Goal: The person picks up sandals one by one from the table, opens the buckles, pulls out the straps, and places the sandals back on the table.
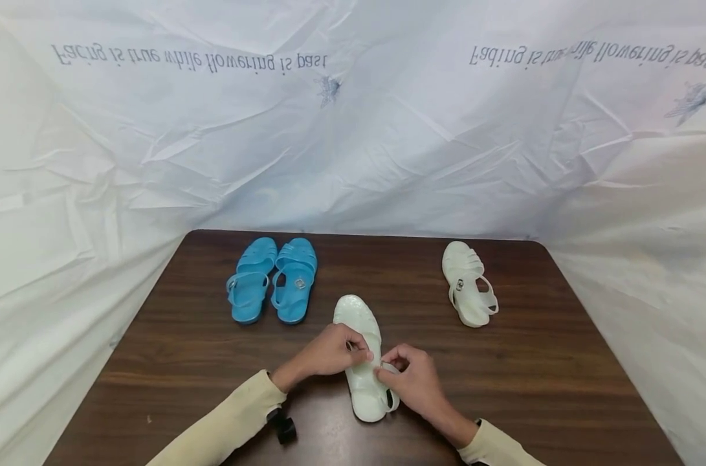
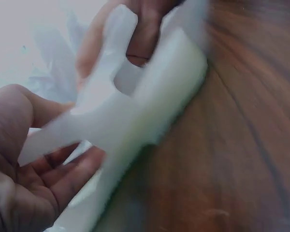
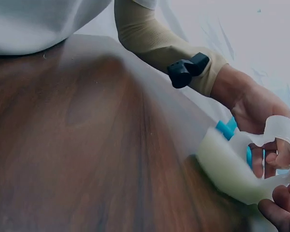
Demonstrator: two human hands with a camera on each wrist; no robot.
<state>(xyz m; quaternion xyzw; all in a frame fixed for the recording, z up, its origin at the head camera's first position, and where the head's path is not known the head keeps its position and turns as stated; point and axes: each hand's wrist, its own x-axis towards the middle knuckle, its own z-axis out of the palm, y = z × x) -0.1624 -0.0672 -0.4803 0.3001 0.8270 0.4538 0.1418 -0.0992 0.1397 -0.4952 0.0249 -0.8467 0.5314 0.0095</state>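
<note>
I saw a smooth, glossy plastic white sandal (image 1: pixel 361 362) on a dark wood-grain table (image 1: pixel 504 388) (slightly shiny), against crinkled plastic sheeting (image 1: pixel 387 142).

Blue and white on dark wood

Two blue sandals (image 1: pixel 272 279), two milky-white sandals (image 1: pixel 361 356), dark brown wood-grain table (image 1: pixel 533 362), white sheet (image 1: pixel 387 129) with grey lettering, beige sleeves (image 1: pixel 224 427).

The white sandal's (image 1: pixel 361 353) middle straps sit hidden under both hands. Close up by the left hand (image 2: pixel 19 164) the sandal goes blurry, and the right hand (image 3: pixel 282 212) is cut off at the picture's corner.
</note>
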